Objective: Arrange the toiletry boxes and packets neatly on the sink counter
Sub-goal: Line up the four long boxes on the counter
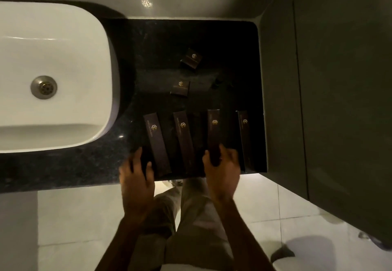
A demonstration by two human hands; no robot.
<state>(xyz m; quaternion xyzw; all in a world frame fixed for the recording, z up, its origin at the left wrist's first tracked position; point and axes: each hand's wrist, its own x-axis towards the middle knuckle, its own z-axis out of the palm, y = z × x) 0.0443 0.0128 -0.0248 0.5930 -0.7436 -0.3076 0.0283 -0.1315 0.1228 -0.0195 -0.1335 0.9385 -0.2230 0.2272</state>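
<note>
Several long dark boxes with gold logos lie side by side near the front of the black counter [148,48]. My left hand [136,177] rests at the counter's front edge, its fingers touching the near end of the leftmost long box [157,143]. A second long box [184,139] lies free between my hands. My right hand [222,169] grips the near end of the third long box [213,131]. A fourth long box [244,139] lies at the far right. Two small square boxes sit farther back, one [180,88] mid-counter and another [192,58] behind it, tilted.
A white basin [91,58] with a metal drain [44,87] fills the left side. A grey wall [318,80] bounds the counter on the right, and a pale wall at the back. Below the counter edge are a tiled floor and my legs.
</note>
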